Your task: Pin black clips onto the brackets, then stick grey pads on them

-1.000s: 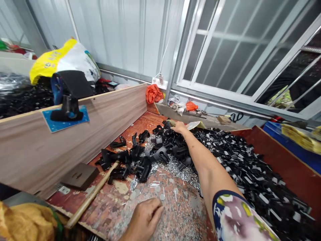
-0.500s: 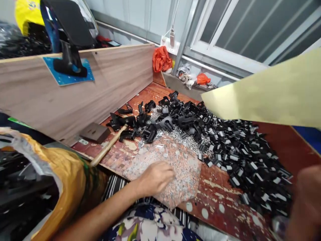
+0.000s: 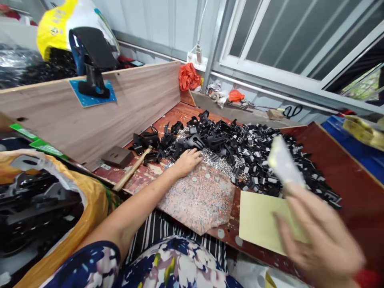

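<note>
My left hand (image 3: 189, 161) rests open, fingers stretched over the far edge of a speckled stone slab (image 3: 201, 200), by loose silver pins (image 3: 216, 160) and curved black plastic parts (image 3: 195, 141). Blurred by motion, my right hand (image 3: 321, 236) reaches in from the lower right with its thumb across a pale yellow sheet (image 3: 261, 218). A smeared white and yellow piece (image 3: 283, 160) shows at its fingertips. Whether the fingers grip either one is unclear. Small black parts with grey faces (image 3: 261, 168) lie heaped beyond that hand.
A wooden-handled tool (image 3: 133, 168) and a brown block (image 3: 117, 157) lie left of the slab. An orange-yellow sack (image 3: 90, 208) of black parts stands at the left. A wooden board (image 3: 135, 92) edges the red tabletop (image 3: 345, 176). Scissors (image 3: 292, 111) lie by the window.
My left hand has moved forward from the slab's middle, its curled fingers now straighter. The yellow sheet has dropped from the upper right to low on the right. My right hand has come further into view.
</note>
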Tool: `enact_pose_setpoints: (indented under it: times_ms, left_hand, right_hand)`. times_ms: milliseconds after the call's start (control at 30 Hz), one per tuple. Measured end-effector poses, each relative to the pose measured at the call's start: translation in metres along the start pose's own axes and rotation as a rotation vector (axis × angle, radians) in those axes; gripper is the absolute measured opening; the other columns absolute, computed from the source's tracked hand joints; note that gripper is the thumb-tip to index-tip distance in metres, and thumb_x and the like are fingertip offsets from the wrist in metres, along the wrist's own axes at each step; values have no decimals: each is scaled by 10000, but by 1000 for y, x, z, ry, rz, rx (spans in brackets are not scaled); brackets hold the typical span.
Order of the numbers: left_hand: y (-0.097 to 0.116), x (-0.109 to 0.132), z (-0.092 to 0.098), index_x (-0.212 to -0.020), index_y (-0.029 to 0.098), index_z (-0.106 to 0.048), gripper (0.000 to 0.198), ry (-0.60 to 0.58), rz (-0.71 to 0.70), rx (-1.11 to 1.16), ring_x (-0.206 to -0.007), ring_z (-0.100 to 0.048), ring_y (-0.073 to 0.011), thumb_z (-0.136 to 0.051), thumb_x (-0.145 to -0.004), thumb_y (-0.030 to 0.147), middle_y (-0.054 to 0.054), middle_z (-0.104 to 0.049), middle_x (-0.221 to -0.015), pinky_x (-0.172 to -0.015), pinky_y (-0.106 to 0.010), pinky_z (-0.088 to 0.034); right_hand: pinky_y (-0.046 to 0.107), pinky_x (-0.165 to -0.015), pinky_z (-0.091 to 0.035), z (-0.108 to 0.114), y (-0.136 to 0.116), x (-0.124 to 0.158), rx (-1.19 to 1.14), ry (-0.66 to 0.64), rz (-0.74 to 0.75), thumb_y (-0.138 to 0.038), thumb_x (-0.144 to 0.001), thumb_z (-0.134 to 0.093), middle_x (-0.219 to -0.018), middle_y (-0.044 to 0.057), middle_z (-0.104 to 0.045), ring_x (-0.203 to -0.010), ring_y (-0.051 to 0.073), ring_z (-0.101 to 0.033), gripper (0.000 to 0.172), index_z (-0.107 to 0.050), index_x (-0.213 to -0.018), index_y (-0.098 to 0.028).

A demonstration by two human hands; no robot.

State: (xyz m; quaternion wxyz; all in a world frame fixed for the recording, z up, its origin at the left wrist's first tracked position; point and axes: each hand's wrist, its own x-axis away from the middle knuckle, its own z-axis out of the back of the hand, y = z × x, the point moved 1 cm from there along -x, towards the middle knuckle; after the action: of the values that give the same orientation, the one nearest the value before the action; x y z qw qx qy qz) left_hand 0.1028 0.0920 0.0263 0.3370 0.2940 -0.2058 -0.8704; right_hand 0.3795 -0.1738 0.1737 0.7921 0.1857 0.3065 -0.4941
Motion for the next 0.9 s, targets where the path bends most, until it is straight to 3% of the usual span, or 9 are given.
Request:
enact_pose_setpoints:
  times_ms: [100, 233, 300, 400, 500, 633, 767, 833, 900]
  left_hand:
    - [10, 2, 7, -1109, 159, -758, 301, 113, 67, 60, -1363, -534, -321, -477, -1011, 209, -183, -625, -1415, -1157, -548, -401]
    - [19, 36, 50, -1463, 109, -544, 564, 142, 137, 258, -982, -735, -247, -246, -1088, 407, -170, -755, -1123, -913, -441, -592]
    - [21, 61, 81, -1504, 107, -503, 662, 103, 251, 542, -1028, -739, -285, -307, -1059, 557, -188, -760, -1184, -909, -450, -598]
    - [35, 94, 115, -1327, 157, -685, 590, 254, 392, 282, -1132, -696, -307, -497, -990, 604, -134, -758, -1230, -1021, -456, -535]
    - [61, 117, 117, -1223, 193, -744, 408, 286, 335, -14, -1138, -678, -278, -597, -974, 480, -92, -756, -1224, -1057, -424, -489]
    - [80, 130, 91, -1167, 183, -748, 307, 240, 239, -55, -1044, -687, -246, -543, -1020, 358, -100, -749, -1123, -950, -387, -524]
    - [79, 138, 70, -1131, 176, -755, 255, 157, 180, -130, -1054, -672, -273, -566, -1004, 292, -114, -737, -1115, -951, -423, -525]
    - [79, 143, 66, -1116, 184, -756, 244, 159, 176, -138, -1052, -673, -278, -570, -1002, 291, -113, -739, -1110, -939, -423, -528]
    - [84, 149, 64, -1092, 195, -754, 228, 162, 165, -77, -1019, -688, -260, -570, -1004, 297, -98, -749, -1073, -910, -393, -534]
  right_hand:
    - [570, -1036, -587, -53, -57, -15, -133, -172, 148, -203, -916, -671, -1507, 82, -607, -1375, 337, -587, 843, -280, -1659, -278]
    - [546, -986, -583, -129, -127, -27, -224, -537, 210, -212, -996, -468, -1627, 152, -447, -1399, 367, -544, 652, -345, -1632, -142]
    - [520, -982, -582, -159, -147, -30, -239, -660, 221, -281, -1014, -445, -1664, 161, -386, -1420, 362, -512, 609, -399, -1594, -103]
    - [544, -1107, -507, -184, -156, -32, -306, -734, 202, -402, -976, -578, -1678, 204, -350, -1482, 387, -425, 730, -365, -1594, -77]
    - [522, -1240, -375, -179, -151, -31, -511, -750, 186, -407, -910, -710, -1688, 225, -314, -1530, 368, -369, 792, -391, -1578, -124]
    - [530, -1250, -372, -134, -128, -17, -609, -678, 95, -281, -970, -634, -1610, 148, -477, -1477, 293, -469, 446, -604, -1410, -213]
    - [578, -1156, -479, -89, -75, 3, -412, -433, -106, -229, -1006, -570, -1340, 72, -710, -1269, 272, -642, 375, -654, -1363, -308]
    - [610, -1150, -466, -84, -42, 11, -222, -357, -187, -297, -988, -615, -1384, 113, -676, -1332, 329, -592, 402, -646, -1389, -289]
    - [636, -1167, -423, -91, -15, 15, -84, -408, -219, -402, -950, -670, -1478, 162, -594, -1428, 390, -489, 511, -607, -1433, -246]
